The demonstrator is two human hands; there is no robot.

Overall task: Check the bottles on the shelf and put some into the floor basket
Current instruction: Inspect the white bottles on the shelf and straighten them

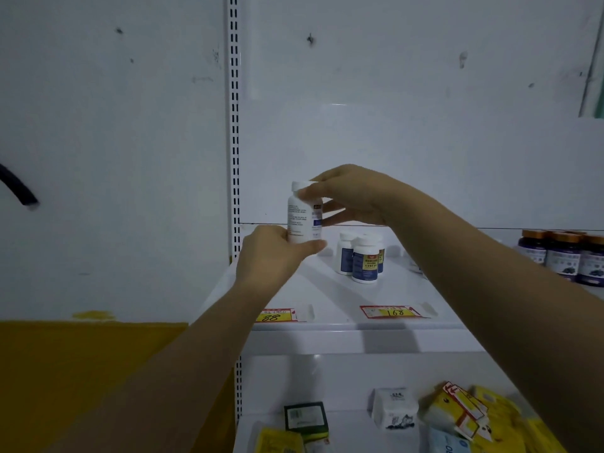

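We're mid-check: left hand (271,253) grips the base of a white bottle (302,220), right hand (346,197) pinches its cap, held above the shelf (327,295) near its back-left corner. Next we'd judge keep or drop; floor basket isn't in view.

Free: shelf (313,289) is bare on the left and along the near edge. Blocked: white bottles (362,259) mid-shelf, dark bottles (562,256) crowding the far right. The slotted upright (234,125) bounds the left side; left hand (271,256) and right hand (349,197), gripping the held bottle (302,220), fill the far-left corner.
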